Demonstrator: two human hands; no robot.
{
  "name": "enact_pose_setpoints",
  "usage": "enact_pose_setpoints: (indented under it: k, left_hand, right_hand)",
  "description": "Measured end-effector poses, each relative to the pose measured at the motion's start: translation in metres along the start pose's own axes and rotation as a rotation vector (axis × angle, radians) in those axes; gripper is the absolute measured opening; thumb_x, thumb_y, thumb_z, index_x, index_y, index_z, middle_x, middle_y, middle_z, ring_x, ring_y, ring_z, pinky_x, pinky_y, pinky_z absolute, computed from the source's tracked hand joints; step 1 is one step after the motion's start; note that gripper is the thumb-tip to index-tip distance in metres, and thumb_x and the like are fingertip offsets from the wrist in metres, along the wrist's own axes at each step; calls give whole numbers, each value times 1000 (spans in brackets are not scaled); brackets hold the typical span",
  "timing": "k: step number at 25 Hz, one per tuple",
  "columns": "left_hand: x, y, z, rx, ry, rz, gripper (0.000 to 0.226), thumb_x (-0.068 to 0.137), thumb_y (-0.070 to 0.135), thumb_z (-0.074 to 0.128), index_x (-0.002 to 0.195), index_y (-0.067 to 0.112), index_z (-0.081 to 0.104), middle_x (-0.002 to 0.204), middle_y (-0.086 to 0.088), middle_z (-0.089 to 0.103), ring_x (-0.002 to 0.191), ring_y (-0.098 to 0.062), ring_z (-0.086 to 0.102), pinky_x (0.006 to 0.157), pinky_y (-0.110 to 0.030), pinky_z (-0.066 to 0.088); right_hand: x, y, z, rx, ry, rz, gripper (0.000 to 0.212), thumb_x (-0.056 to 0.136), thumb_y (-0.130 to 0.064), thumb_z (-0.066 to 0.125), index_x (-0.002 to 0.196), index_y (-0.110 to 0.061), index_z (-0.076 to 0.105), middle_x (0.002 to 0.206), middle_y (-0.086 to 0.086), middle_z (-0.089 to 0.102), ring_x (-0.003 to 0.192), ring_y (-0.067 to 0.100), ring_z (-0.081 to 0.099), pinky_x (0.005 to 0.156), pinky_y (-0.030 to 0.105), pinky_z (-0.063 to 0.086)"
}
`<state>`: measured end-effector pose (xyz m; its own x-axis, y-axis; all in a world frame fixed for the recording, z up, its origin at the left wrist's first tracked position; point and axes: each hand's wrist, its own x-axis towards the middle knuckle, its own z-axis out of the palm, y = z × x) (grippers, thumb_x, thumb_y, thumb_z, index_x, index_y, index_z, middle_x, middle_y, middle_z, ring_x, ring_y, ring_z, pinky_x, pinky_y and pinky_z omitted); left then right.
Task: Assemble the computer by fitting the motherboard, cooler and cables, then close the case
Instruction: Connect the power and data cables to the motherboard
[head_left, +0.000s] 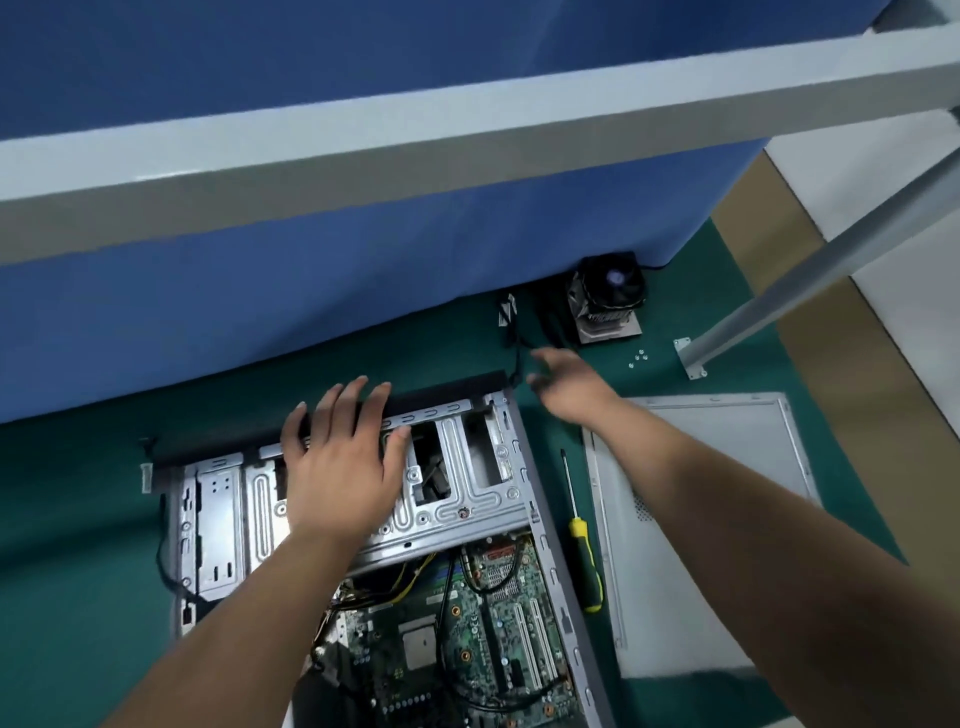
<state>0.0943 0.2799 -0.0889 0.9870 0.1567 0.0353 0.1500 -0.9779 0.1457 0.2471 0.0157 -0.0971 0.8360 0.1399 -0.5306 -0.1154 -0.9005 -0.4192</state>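
Note:
An open computer case (545, 519) lies on the green mat, with the motherboard (467, 623) seated inside and its bare CPU (418, 647) showing. My left hand (337, 457) rests flat, fingers straight, on the metal drive cage (467, 499) near the case's black front bezel. My right hand (571, 384) hovers open above the mat beyond the case's far right corner, fingers spread, holding nothing. The cooler (610, 299), a black fan on a finned heatsink, stands further back by the blue partition. Black cables (511, 332) trail between cooler and case.
A yellow-and-black screwdriver (582, 540) lies right of the case. The grey side panel (701, 545) lies flat further right. A few small screws (638, 357) sit near a frame leg's foot plate (690, 358). A blue partition (311, 291) walls off the back.

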Motion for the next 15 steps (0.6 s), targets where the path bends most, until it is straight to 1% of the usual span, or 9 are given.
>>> enact_pose_setpoints:
  k: [2, 4, 5, 7, 9, 11, 13, 15]
  left_hand:
    - [-1, 1, -1, 7, 13, -5, 53, 103, 54, 28, 146, 29, 46, 152, 2, 47, 145, -22, 37, 121, -53, 17]
    - [-2, 1, -1, 14, 24, -1, 53, 103, 53, 31, 146, 28, 47, 151, 1, 47, 144, -23, 38, 120, -53, 16]
    - [-2, 0, 0, 14, 29, 2, 53, 103, 52, 32, 146, 27, 47, 150, 1, 47, 143, -24, 39, 120, -53, 16]
    - [-1, 0, 2, 20, 32, 4, 52, 103, 52, 33, 146, 27, 48, 150, 0, 48, 142, -25, 40, 121, -53, 16]
    - [-1, 1, 3, 28, 49, 6, 52, 103, 51, 34, 145, 25, 49, 149, 0, 49, 140, -26, 42, 121, -52, 16]
    - [-2, 1, 3, 28, 62, 11, 51, 103, 50, 35, 145, 25, 50, 148, -1, 50, 139, -27, 44, 121, -52, 15]
    - [-2, 1, 3, 30, 71, 12, 51, 102, 50, 35, 144, 25, 50, 147, -1, 50, 138, -27, 44, 121, -52, 16]
    - [-2, 1, 2, 32, 70, 10, 51, 102, 50, 35, 144, 25, 50, 147, -1, 50, 137, -27, 45, 121, -52, 16]
  right_hand:
    - [31, -9, 6, -46, 82, 36, 54, 103, -36, 52, 150, -11, 41, 154, 17, 39, 137, 37, 44, 112, 41, 39]
    - [49, -13, 20, -143, 138, 75, 54, 101, -38, 54, 142, -5, 43, 146, 21, 41, 132, 43, 43, 106, 46, 41]
    - [54, -13, 27, -181, 147, 98, 52, 100, -38, 56, 139, -4, 43, 143, 21, 40, 130, 43, 42, 104, 47, 42]
    - [59, -11, 39, -191, 162, 131, 45, 100, -30, 57, 135, -4, 44, 140, 20, 40, 130, 41, 42, 101, 46, 43]
    - [62, -10, 43, -200, 185, 142, 40, 98, -20, 55, 133, -5, 44, 138, 18, 44, 129, 38, 45, 99, 46, 45]
    - [64, -11, 40, -228, 189, 151, 37, 95, -16, 52, 130, -6, 47, 135, 18, 50, 127, 39, 50, 96, 46, 47]
    - [67, -12, 34, -265, 175, 153, 34, 92, -10, 49, 126, -8, 52, 129, 17, 57, 120, 40, 58, 90, 45, 49]
    - [68, -13, 32, -311, 163, 145, 30, 91, -5, 48, 119, -9, 57, 122, 16, 63, 113, 41, 63, 80, 42, 49]
